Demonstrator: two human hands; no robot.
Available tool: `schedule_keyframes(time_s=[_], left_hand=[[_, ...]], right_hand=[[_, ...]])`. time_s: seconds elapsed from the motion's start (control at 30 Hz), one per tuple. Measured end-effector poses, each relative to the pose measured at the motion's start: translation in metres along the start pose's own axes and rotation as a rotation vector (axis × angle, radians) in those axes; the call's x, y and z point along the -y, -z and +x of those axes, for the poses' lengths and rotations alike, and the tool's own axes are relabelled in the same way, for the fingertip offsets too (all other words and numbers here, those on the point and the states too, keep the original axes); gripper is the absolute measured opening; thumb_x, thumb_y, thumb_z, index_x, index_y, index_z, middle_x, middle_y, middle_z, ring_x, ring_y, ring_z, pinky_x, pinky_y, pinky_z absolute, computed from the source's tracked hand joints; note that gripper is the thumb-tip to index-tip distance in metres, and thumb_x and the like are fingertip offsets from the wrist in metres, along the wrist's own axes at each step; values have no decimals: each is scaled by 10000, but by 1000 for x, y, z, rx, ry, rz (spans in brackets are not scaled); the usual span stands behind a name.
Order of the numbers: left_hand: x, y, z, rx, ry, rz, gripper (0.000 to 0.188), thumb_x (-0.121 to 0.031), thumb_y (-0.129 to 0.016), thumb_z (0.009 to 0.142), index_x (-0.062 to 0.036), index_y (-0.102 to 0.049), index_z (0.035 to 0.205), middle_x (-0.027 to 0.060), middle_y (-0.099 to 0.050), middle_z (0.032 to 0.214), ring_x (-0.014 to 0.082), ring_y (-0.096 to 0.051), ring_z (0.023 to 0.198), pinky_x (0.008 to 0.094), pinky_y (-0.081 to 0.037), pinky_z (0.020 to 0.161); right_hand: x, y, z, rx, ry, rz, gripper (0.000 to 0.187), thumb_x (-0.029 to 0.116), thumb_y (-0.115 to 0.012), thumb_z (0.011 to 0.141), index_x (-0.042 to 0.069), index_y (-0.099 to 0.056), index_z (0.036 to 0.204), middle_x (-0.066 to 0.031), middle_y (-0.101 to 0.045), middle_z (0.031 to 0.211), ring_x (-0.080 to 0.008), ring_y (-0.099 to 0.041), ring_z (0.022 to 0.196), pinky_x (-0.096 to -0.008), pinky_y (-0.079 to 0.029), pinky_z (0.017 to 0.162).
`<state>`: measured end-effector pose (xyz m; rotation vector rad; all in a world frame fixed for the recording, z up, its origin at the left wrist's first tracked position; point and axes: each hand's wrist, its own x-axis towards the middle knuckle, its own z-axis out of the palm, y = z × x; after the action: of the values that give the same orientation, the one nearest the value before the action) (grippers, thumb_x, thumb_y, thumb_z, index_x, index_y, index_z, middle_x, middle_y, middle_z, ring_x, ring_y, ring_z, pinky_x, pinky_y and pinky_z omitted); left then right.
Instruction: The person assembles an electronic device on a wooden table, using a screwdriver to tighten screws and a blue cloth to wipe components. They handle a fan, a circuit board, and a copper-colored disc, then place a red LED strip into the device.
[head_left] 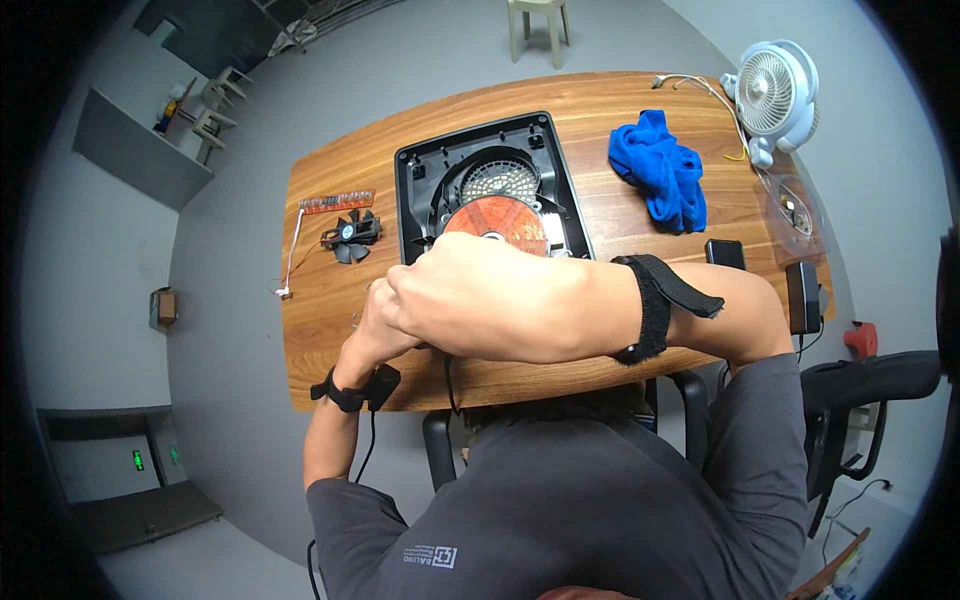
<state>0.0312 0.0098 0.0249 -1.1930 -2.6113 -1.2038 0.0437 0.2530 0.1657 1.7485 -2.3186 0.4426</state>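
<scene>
An open black plastic housing (412, 205), like the base of an induction cooker, lies on the wooden table. It holds a round copper-coloured coil (495, 218) and a round vent grille (500, 180). My right arm crosses leftward over the housing's near part and hides it. At the near left corner, my right hand (445, 285) is closed against my left hand (375, 325), whose fingers are bent and partly covered. Whatever lies between the hands is hidden. Left of the housing are a small black fan (352, 236) and an orange circuit board strip (338, 201) with a white cable.
To the right lie a crumpled blue cloth (658, 170), a black phone-like object (725, 254) and a black box (802, 297). A white desk fan (773, 95) stands at the far right corner. A clear plastic tray (795, 218) sits by the right edge. A dark cable (449, 385) hangs off the front edge.
</scene>
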Motion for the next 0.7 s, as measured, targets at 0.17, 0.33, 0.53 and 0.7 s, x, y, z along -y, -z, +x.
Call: schedule_keyframes(time_s=[0.17, 0.33, 0.53, 0.7], left_hand=[[-5, -3, -4, -2, 10, -23, 251, -72, -865, 670, -13, -715, 862, 136, -750, 904, 288, -732, 852, 382, -565, 722], [-12, 4, -9, 6, 40, -47, 256, -76, -867, 673, -11, -714, 868, 135, -750, 905, 284, -732, 853, 380, -565, 724], [-19, 15, -11, 27, 58, -68, 262, -81, -869, 677, -9, -714, 875, 134, -751, 907, 278, -731, 853, 377, -566, 726], [-19, 16, -7, 20, 77, -84, 266, -86, -871, 681, -8, -714, 882, 134, -751, 908, 273, -731, 853, 375, -566, 728]], right_hand=[[3, -11, 14, 147, -76, 42, 148, 119, -687, 781, -26, -671, 811, -152, -695, 728, -319, -724, 700, -397, -567, 613], [7, -21, 22, 144, -92, 11, 108, 114, -690, 772, 9, -695, 747, -137, -695, 709, -299, -723, 695, -395, -570, 627], [8, -17, 13, 80, -16, -16, 98, 121, -698, 774, 27, -688, 751, -107, -694, 701, -275, -723, 714, -384, -558, 626], [3, -16, 26, 119, -69, 12, 73, 122, -698, 773, 54, -692, 747, -85, -702, 702, -252, -721, 717, -379, -541, 630]])
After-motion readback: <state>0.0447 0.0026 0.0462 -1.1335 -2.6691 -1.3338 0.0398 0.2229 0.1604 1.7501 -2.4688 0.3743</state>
